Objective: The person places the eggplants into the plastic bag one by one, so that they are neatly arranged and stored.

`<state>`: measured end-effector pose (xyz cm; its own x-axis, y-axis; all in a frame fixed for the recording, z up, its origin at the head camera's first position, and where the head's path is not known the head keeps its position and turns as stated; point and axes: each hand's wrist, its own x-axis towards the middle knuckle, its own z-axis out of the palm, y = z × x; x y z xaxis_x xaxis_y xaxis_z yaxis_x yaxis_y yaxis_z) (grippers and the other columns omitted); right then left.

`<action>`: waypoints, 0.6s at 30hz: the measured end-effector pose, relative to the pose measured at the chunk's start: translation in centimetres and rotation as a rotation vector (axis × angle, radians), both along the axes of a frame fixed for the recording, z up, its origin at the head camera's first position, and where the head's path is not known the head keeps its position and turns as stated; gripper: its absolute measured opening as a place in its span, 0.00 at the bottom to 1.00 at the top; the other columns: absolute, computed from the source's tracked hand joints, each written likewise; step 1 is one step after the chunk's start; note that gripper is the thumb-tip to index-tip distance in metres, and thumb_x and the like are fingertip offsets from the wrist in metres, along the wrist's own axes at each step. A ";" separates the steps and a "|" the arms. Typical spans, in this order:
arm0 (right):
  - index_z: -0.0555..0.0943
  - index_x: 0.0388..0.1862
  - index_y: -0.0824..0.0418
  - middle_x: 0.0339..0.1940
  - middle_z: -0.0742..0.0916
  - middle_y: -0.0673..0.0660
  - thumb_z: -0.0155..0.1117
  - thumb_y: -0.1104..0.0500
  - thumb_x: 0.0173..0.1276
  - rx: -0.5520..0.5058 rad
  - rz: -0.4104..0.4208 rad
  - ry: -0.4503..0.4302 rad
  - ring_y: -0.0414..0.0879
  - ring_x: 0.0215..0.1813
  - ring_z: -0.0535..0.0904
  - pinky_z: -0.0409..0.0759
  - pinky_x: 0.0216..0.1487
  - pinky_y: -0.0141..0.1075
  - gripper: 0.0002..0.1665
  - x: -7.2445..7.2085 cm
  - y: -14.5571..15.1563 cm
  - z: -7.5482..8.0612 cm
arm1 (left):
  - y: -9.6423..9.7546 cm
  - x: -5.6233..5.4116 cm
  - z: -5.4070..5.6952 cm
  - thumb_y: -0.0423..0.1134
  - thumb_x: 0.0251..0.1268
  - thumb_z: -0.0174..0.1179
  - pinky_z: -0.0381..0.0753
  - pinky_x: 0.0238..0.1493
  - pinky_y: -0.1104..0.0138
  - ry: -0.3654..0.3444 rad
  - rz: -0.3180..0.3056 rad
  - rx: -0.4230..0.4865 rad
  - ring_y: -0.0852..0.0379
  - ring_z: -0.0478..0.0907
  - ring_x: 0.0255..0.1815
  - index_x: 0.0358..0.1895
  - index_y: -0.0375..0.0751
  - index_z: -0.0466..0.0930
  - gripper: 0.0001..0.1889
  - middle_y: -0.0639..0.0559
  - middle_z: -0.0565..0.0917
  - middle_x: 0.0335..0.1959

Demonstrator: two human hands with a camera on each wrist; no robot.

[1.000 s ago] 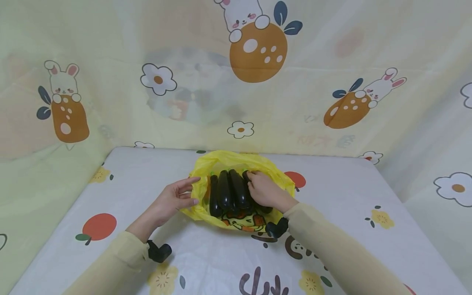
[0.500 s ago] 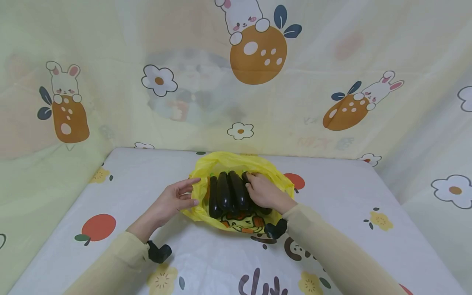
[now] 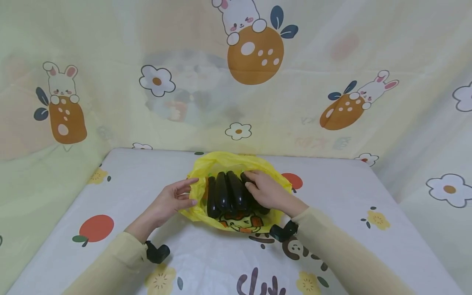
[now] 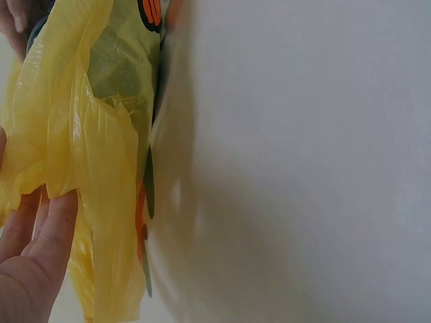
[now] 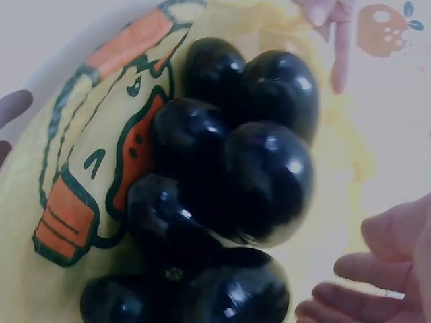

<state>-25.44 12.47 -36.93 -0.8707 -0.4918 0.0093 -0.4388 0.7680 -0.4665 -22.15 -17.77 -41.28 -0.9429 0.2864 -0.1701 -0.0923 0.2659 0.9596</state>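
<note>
A yellow plastic bag point(image 3: 217, 157) with a cartoon print lies on the table, its mouth facing up. Several glossy dark eggplants point(image 3: 223, 192) sit side by side inside, more of them showing in the right wrist view, where eggplants point(image 5: 266, 182) are stacked. My left hand point(image 3: 171, 200) holds the bag's left rim; in the left wrist view its fingers point(image 4: 50, 235) go behind the yellow film, tips hidden. My right hand point(image 3: 269, 190) is over the rightmost eggplant point(image 3: 246, 178). In the right wrist view its fingers point(image 5: 380, 272) are spread and loosely bent, beside the eggplants, with a gap visible.
A white cloth with fruit and flower prints covers the table point(image 3: 147, 278). A patterned curtain point(image 3: 295, 102) hangs behind the table's far edge and along the sides. Black wrist camera mounts point(image 3: 156, 252) sit under both cuffs.
My right forearm has shifted slightly to the right, and the right hand's fingers look looser over the rightmost eggplant. My left hand stays at the bag's rim; the eggplants hold their places.
</note>
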 end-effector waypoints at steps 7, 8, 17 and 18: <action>0.73 0.72 0.68 0.71 0.79 0.66 0.54 0.61 0.80 -0.166 0.050 0.056 0.63 0.70 0.77 0.77 0.69 0.57 0.25 2.1 2.8 1.7 | -0.1 0.0 0.2 0.33 0.69 0.66 0.74 0.71 0.47 0.004 0.003 -0.008 0.30 0.64 0.76 0.79 0.47 0.64 0.36 0.32 0.60 0.79; 0.74 0.71 0.68 0.70 0.80 0.66 0.54 0.62 0.80 -0.189 0.049 0.072 0.62 0.69 0.78 0.79 0.67 0.56 0.24 2.4 3.4 1.9 | -0.1 0.0 0.2 0.33 0.69 0.66 0.75 0.71 0.47 0.003 0.003 -0.010 0.31 0.64 0.76 0.79 0.47 0.64 0.36 0.32 0.60 0.79; 0.81 0.64 0.63 0.61 0.87 0.61 0.57 0.62 0.79 -0.207 -0.040 0.155 0.56 0.56 0.86 0.86 0.56 0.53 0.19 3.8 9.7 2.9 | -0.3 -0.2 0.0 0.35 0.69 0.67 0.70 0.74 0.43 -0.007 0.015 -0.033 0.30 0.63 0.77 0.78 0.49 0.65 0.36 0.33 0.61 0.80; 0.81 0.65 0.62 0.60 0.87 0.61 0.57 0.61 0.79 -0.191 -0.056 0.155 0.56 0.56 0.86 0.86 0.56 0.53 0.19 3.8 10.5 2.9 | -0.4 -0.2 0.0 0.35 0.69 0.67 0.70 0.74 0.43 -0.010 0.019 -0.035 0.30 0.63 0.77 0.78 0.49 0.65 0.36 0.34 0.61 0.79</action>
<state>-21.62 22.96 -34.05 -0.8773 -0.4195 0.2332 -0.4760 0.6975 -0.5357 -22.37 -18.15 -41.29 -0.9464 0.2619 -0.1889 -0.1070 0.2975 0.9487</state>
